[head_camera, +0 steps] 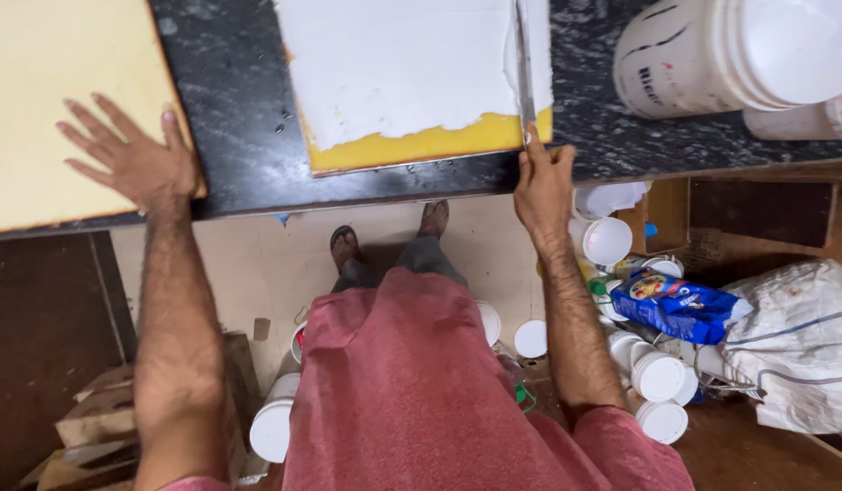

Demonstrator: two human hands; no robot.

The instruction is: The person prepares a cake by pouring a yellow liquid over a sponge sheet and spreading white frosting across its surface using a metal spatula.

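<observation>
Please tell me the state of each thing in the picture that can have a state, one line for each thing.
Yellow board: lying flat, mostly coated white, near edge bare.
Scraper blade: held on the board's right edge.
Right hand: gripping the blade.
Left hand: open, fingers spread, pressing on the pale board.
White bucket: tipped on its side on the countertop.
Blue packet: lying on the floor.

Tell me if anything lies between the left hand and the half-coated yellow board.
Nothing visible does. Only bare black countertop separates the left hand, flat on a pale board, from the yellow board, where the right hand holds a blade.
</observation>
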